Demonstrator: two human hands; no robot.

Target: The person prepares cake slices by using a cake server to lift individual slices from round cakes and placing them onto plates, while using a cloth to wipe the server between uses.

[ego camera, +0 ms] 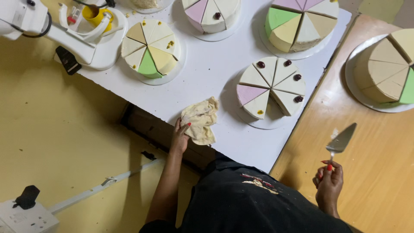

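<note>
Fingers (326, 169) around cake server (341, 140), left hand (180, 137) on cloth (199, 120).

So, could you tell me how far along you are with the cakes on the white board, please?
Done: the five round cakes in view are already cut into wedges, including the cherry-topped cake. In hand: the right hand holds a cake server over the wooden table, and the left hand touches a stained cloth. No wedge has been lifted out.

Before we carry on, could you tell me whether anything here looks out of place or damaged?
One thing: the cake nearest the cloth has an empty wedge at its lower edge, so a slice is missing. The other cakes look whole, as far as they are in view.
</note>
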